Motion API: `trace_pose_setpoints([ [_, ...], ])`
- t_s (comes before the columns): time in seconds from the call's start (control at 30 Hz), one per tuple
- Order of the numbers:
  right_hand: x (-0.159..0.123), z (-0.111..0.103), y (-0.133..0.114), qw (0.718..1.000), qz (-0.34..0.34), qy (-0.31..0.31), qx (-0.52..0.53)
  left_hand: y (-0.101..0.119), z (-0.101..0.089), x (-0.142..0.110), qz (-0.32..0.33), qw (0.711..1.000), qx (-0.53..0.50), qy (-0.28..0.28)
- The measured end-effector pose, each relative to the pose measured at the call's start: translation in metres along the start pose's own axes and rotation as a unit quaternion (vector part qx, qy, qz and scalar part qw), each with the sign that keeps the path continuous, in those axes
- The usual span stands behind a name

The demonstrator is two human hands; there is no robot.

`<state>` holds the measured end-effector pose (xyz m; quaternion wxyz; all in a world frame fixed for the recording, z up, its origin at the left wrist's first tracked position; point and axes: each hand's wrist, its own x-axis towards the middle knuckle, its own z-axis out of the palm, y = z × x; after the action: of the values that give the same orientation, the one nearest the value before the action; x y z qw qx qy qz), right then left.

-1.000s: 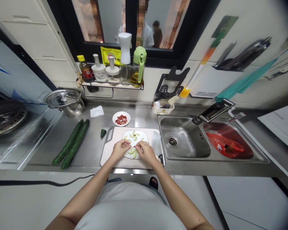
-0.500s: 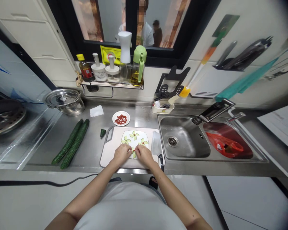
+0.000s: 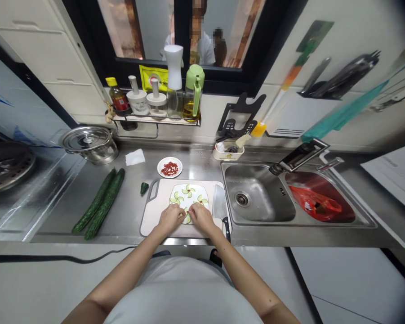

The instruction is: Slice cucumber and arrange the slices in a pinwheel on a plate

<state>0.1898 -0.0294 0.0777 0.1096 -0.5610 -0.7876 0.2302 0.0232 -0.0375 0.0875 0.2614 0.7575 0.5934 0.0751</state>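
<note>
A white plate (image 3: 189, 202) lies on the pale cutting board (image 3: 155, 209), bearing green-edged cucumber slices (image 3: 176, 198) arranged in pinwheels with small red pieces at their centres. Both hands work over the plate's near edge, at the nearest pinwheel. My left hand (image 3: 171, 217) has its fingertips pinched together beside these slices. Opposite it, my right hand (image 3: 201, 217) is also closed in a pinch, close to a small red piece. Whatever lies between the fingertips is too small to make out. A kitchen knife (image 3: 219, 201) rests on the board, right of the plate.
Behind the board stands a small dish (image 3: 169, 167) of red pieces. To the left are two whole cucumbers (image 3: 104, 204), a cucumber end (image 3: 144, 188) and a lidded steel pot (image 3: 89, 143). The double sink (image 3: 259, 193) adjoins on the right, with a red bag (image 3: 315, 202).
Both hands have moved slightly toward me over the plate and drawn closer around the nearest pinwheel, uncovering the side pinwheels. In the last half second they have barely moved.
</note>
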Motion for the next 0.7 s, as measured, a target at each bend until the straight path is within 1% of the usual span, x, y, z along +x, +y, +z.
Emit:
trace_pose_setpoints([
  [0.1, 0.0009, 0.0007, 0.0001, 1.0, -0.001, -0.002, 0.002, -0.0004, -0.0005, -0.0013, -0.004, 1.0, 0.008, -0.004],
  [0.27, 0.0011, -0.0008, -0.0009, 0.999, 0.009, -0.037, -0.007, 0.0007, -0.0046, -0.0032, -0.008, 1.0, 0.022, -0.014],
  [0.5, -0.0002, -0.0049, -0.0045, 0.997, 0.011, -0.064, -0.037, 0.0008, -0.0065, -0.0045, -0.01, 0.999, 0.039, -0.022],
  [0.7, -0.002, -0.0049, -0.0062, 0.997, 0.006, -0.059, -0.05, -0.0001, -0.0059, -0.0042, -0.01, 0.999, 0.041, -0.027],
])
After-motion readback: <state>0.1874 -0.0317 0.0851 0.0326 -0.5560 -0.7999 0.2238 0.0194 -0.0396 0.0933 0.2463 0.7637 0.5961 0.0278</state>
